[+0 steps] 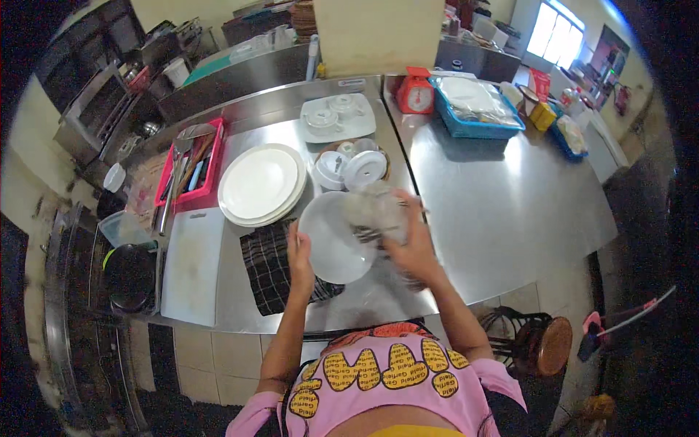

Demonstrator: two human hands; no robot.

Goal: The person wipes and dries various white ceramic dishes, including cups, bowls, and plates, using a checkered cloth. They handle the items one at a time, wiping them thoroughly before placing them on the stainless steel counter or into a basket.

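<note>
My left hand point(301, 259) grips the left rim of a white plate point(333, 246), held above the steel counter. In my right hand point(410, 248) is a pale cloth with dark stripes point(379, 213), blurred, over the plate's upper right part. A dark checked cloth point(267, 270) lies flat on the counter, partly beneath the plate and my left hand. Just beyond, to the left, stands a stack of large white plates point(259, 183). Past the held plate, a round basket point(386, 164) holds several white lidded cups point(363, 169).
A white cutting board point(194, 267) and a pink tray of utensils point(213, 164) are on the left. White cups stand on a square plate point(357, 128) at the back. A red kitchen scale point(416, 93) and a blue basket point(480, 128) stand back right. A stool point(551, 347) is below right.
</note>
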